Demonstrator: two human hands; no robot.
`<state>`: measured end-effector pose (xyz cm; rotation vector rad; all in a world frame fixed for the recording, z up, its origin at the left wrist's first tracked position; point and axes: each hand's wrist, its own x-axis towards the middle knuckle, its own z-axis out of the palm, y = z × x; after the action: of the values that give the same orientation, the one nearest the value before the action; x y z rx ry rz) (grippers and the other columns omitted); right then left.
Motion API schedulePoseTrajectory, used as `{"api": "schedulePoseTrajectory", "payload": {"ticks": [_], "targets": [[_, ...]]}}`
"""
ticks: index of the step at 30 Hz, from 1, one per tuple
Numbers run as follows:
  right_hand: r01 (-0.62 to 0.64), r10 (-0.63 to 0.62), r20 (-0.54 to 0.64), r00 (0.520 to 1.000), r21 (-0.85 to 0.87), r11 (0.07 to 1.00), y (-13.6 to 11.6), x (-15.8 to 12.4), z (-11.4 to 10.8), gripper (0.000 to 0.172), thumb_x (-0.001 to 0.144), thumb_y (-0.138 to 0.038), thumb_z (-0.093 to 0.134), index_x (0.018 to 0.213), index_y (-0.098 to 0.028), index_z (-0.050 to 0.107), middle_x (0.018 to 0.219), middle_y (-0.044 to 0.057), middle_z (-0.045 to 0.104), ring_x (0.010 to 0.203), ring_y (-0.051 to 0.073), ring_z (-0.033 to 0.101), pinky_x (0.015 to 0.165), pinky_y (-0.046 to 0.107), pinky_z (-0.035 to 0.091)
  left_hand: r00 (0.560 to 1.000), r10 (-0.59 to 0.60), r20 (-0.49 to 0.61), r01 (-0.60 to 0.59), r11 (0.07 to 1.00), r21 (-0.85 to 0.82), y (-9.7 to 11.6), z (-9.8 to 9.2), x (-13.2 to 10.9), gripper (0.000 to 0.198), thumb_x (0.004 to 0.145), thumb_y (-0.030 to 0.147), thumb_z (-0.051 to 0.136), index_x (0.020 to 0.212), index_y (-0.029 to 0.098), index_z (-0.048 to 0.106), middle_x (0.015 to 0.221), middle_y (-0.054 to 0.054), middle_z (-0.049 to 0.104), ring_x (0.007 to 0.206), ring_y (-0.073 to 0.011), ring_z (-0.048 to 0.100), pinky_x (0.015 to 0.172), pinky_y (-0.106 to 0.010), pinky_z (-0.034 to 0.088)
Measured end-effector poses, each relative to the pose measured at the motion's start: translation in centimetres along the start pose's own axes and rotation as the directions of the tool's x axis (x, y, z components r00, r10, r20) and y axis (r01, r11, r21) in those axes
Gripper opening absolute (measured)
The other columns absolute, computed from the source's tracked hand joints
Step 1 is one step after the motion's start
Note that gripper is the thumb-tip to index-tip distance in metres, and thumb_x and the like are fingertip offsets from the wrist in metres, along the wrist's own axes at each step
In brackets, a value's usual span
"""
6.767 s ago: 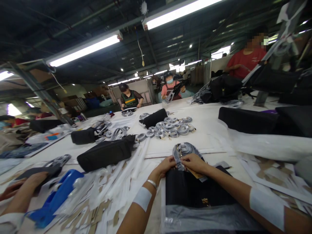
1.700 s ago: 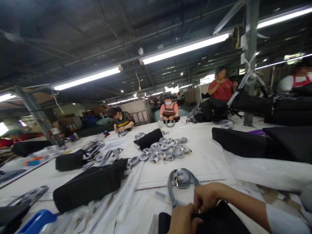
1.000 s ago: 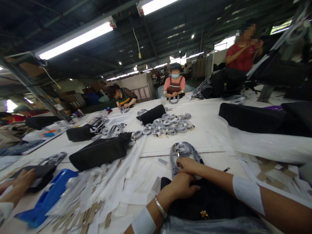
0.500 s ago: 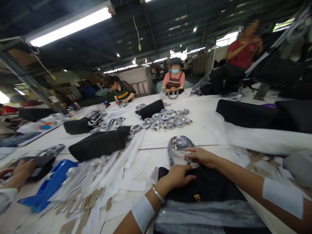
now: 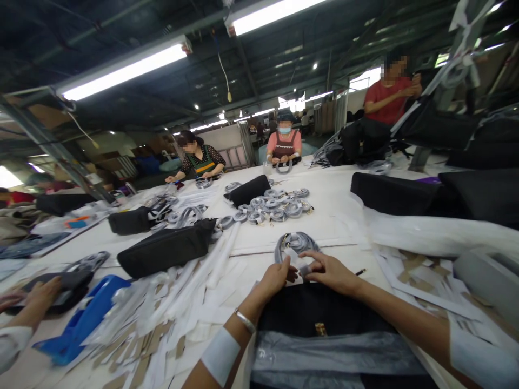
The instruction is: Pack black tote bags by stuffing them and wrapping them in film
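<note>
A black bag [image 5: 324,302] lies before me, its lower part under clear plastic film [image 5: 332,348], with a gold clasp [image 5: 320,329] above the film. Beyond its top edge curves a grey plastic-wrapped handle [image 5: 279,248], beside a coiled strap with gold hardware [image 5: 302,243]. My left hand [image 5: 275,278] is at the handle's left side, thumb against a small white wrapping piece [image 5: 292,255]; its other fingers curl mostly out of sight. My right hand [image 5: 332,273] pinches the handle's right side, where a short grey wrapped portion [image 5: 305,272] shows.
Paper and card scraps [image 5: 162,324] spread on my left, near a blue tape dispenser [image 5: 85,319] and a co-worker's hand [image 5: 44,294]. Black bags [image 5: 166,248] and coiled wrapped straps [image 5: 279,208] lie ahead. A grey bin [image 5: 486,281] stands right. Other people sit or stand across the table.
My left hand has moved from the bag's top edge forward to the handle, beside my right hand. A white wrapping piece now shows between them. The view has shifted slightly.
</note>
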<state>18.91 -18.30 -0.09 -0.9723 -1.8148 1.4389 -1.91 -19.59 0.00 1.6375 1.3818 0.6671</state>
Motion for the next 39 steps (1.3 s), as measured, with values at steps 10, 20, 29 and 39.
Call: {"api": "schedulePoseTrajectory", "payload": {"ticks": [10,20,29,39], "targets": [[0.101,-0.108,-0.195,0.975,-0.045,0.994,-0.2,-0.2,0.3,0.048,0.073,-0.031,0.060,0.119,-0.021,0.051,0.124,0.011,0.065,0.122,0.026,0.058,0.105,0.040,0.042,0.953,0.179,-0.246,-0.271,0.866,-0.420,3.2,1.6,1.3,0.042,0.081,0.046,0.067,0.104,0.012,0.072,0.096,-0.010,0.074,0.099,-0.0267,0.067,0.094,-0.039,0.050],[0.081,-0.119,-0.189,0.975,-0.200,0.976,1.1,1.6,0.3,0.035,0.080,-0.053,0.056,0.076,-0.022,0.073,0.079,0.006,0.073,0.082,0.028,0.068,0.079,0.038,0.052,0.899,0.265,-0.349,-0.377,0.873,-0.309,3.9,2.0,2.0,0.032,0.081,0.045,0.066,0.088,0.015,0.076,0.086,-0.005,0.075,0.089,-0.0261,0.067,0.083,-0.035,0.050],[0.115,-0.142,-0.270,0.952,-0.114,0.987,1.3,1.0,1.1,0.045,0.083,-0.061,0.051,0.066,-0.022,0.065,0.061,0.001,0.061,0.063,0.020,0.059,0.062,0.031,0.046,0.919,0.259,-0.299,-0.343,0.898,-0.277,3.0,3.5,2.0,0.042,0.077,0.057,0.064,0.070,0.017,0.073,0.065,-0.006,0.069,0.066,-0.0246,0.065,0.065,-0.036,0.052],[0.117,-0.171,-0.258,0.951,-0.213,0.970,1.0,0.1,0.6,0.036,0.084,-0.050,0.052,0.076,-0.020,0.071,0.069,0.003,0.069,0.066,0.022,0.065,0.064,0.032,0.052,0.915,0.264,-0.304,-0.337,0.916,-0.218,1.7,4.1,1.8,0.043,0.081,0.057,0.062,0.073,0.016,0.070,0.068,-0.006,0.066,0.071,-0.0239,0.064,0.068,-0.036,0.050]]}}
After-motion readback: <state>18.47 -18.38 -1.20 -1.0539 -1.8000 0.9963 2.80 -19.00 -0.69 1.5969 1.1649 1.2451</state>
